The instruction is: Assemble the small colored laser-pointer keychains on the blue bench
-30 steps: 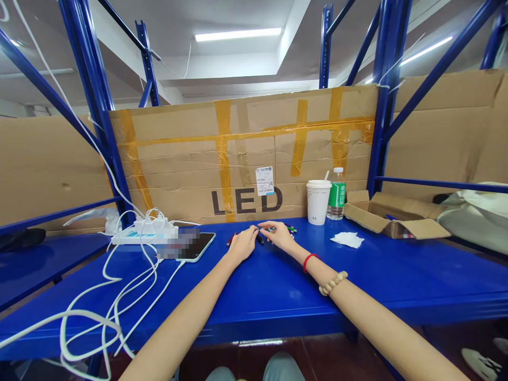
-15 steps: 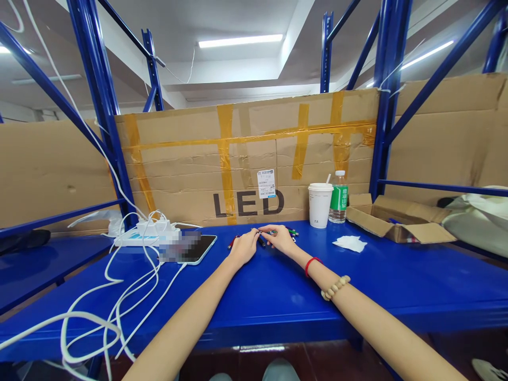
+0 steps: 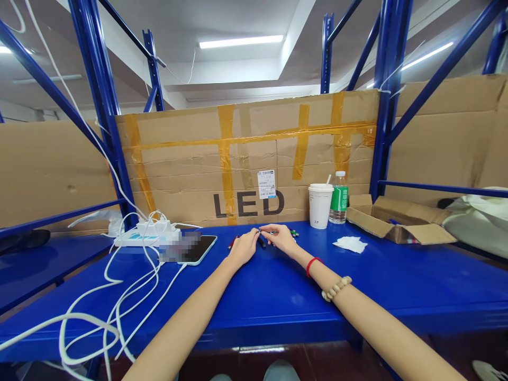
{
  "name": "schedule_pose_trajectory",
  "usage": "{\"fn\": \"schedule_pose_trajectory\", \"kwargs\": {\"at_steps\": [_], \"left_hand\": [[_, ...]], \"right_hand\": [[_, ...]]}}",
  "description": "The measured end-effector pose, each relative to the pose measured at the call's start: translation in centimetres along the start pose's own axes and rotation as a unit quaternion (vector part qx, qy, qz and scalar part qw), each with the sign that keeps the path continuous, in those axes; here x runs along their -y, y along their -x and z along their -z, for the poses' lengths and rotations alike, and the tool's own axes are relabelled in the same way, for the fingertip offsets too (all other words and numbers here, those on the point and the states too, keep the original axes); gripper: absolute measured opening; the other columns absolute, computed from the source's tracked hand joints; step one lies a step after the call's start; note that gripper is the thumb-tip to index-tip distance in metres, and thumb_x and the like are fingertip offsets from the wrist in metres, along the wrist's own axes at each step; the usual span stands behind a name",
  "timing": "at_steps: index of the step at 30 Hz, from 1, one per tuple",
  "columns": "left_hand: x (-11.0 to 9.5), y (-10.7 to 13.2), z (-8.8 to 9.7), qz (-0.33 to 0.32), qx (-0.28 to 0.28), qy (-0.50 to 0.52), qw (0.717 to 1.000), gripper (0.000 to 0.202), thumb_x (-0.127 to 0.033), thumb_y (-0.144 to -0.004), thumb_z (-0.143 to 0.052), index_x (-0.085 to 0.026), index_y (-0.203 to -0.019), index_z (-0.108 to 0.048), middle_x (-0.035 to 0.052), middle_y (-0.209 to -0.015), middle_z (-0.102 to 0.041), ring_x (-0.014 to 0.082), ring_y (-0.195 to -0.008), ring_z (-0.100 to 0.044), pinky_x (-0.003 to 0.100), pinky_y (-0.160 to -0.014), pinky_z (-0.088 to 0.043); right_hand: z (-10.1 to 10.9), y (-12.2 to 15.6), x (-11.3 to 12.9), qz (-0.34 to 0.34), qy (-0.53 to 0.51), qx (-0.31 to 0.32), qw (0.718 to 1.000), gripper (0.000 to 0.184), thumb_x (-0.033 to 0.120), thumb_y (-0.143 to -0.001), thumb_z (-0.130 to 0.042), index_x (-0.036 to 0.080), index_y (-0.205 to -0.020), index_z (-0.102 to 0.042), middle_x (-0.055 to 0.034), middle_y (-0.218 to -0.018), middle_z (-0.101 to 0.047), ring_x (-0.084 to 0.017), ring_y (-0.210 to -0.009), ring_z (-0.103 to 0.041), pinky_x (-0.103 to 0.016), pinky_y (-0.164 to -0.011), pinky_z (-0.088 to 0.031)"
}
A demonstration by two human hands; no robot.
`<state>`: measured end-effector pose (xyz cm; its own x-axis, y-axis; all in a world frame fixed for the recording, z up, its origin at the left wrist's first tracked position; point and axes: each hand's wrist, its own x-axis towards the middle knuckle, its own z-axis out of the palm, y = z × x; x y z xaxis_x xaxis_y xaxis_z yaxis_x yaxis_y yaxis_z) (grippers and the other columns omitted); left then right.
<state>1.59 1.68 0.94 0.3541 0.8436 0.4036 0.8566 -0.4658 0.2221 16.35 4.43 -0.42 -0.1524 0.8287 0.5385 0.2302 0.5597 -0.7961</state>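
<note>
My left hand [image 3: 245, 247] and my right hand [image 3: 280, 238] meet fingertip to fingertip over the middle of the blue shelf. Both are closed in a pinch on a thin pen [image 3: 259, 231], mostly covered by the fingers. A black pen [image 3: 261, 242] lies on the shelf just below, between the hands. To the left, a red pen [image 3: 232, 242] shows partly from behind my left hand. Past my right hand, several green and dark pens [image 3: 293, 233] stick out, largely hidden.
A phone [image 3: 202, 248] and a white power strip [image 3: 146, 235] with looping cables [image 3: 115, 317] lie left. On the right are a paper cup [image 3: 319, 206], a water bottle [image 3: 338, 198], a crumpled tissue [image 3: 351, 244] and an open cardboard box [image 3: 397, 218]. A cardboard wall [image 3: 186, 164] stands behind.
The hands stay together at nearly the same spot. My right hand's fingers have shifted very slightly around the pen, and less of it shows beside them.
</note>
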Motion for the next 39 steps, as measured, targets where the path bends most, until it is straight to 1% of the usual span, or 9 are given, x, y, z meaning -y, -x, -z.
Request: {"fn": "schedule_pose_trajectory", "kwargs": {"at_steps": [10, 20, 27, 36, 39], "left_hand": [[0.15, -0.09, -0.17, -0.015, -0.002, -0.007, 1.000, 0.030, -0.032, -0.089, -0.019, -0.025, -0.106, -0.044, 0.0029, -0.101, -0.060, 0.0179, -0.095, -0.055, 0.026, -0.072, -0.041], [0.30, -0.10, -0.24, -0.029, -0.002, -0.008, 1.000, 0.030, -0.032, -0.089, -0.019, -0.025, -0.106, -0.043, 0.0029, -0.103, -0.060, 0.0192, -0.095, -0.056, 0.027, -0.069, -0.042], [0.32, 0.00, -0.22, -0.030, 0.001, -0.004, 1.000, 0.029, -0.031, -0.090, -0.020, -0.025, -0.106, -0.043, 0.0025, -0.104, -0.059, 0.0185, -0.095, -0.056, 0.027, -0.070, -0.042], [0.41, -0.11, -0.31, -0.037, 0.000, -0.008, 0.999, 0.030, -0.031, -0.089, -0.019, -0.024, -0.107, -0.042, 0.0031, -0.104, -0.059, 0.0188, -0.094, -0.056, 0.027, -0.070, -0.042], [0.41, -0.06, -0.29, -0.041, -0.001, -0.006, 0.999, 0.030, -0.031, -0.089, -0.019, -0.024, -0.107, -0.042, 0.0032, -0.104, -0.059, 0.0191, -0.094, -0.056, 0.027, -0.069, -0.042]], "right_hand": [[0.15, -0.06, -0.05, 0.016, 0.020, 0.008, 1.000, 0.028, 0.027, -0.068, -0.056, 0.012, -0.090, -0.066, -0.0089, -0.083, -0.067, -0.005, -0.039, -0.048, -0.017, -0.036, -0.039], [0.16, 0.14, 0.34, 0.004, 0.022, 0.012, 1.000, 0.025, 0.022, -0.068, -0.055, 0.012, -0.088, -0.066, -0.0086, -0.084, -0.066, -0.004, -0.039, -0.047, -0.017, -0.036, -0.038], [0.20, 0.18, 0.50, 0.003, 0.029, 0.016, 0.999, 0.025, 0.022, -0.069, -0.056, 0.011, -0.088, -0.066, -0.0089, -0.082, -0.066, -0.004, -0.039, -0.048, -0.016, -0.035, -0.037], [0.22, 0.19, 0.46, -0.012, 0.031, 0.015, 0.999, 0.025, 0.020, -0.068, -0.055, 0.011, -0.089, -0.066, -0.0089, -0.083, -0.066, -0.004, -0.039, -0.048, -0.017, -0.037, -0.039], [0.22, 0.15, 0.37, -0.008, 0.030, 0.015, 0.999, 0.024, 0.020, -0.068, -0.056, 0.012, -0.089, -0.066, -0.0083, -0.083, -0.066, -0.005, -0.039, -0.048, -0.018, -0.038, -0.040]]}}
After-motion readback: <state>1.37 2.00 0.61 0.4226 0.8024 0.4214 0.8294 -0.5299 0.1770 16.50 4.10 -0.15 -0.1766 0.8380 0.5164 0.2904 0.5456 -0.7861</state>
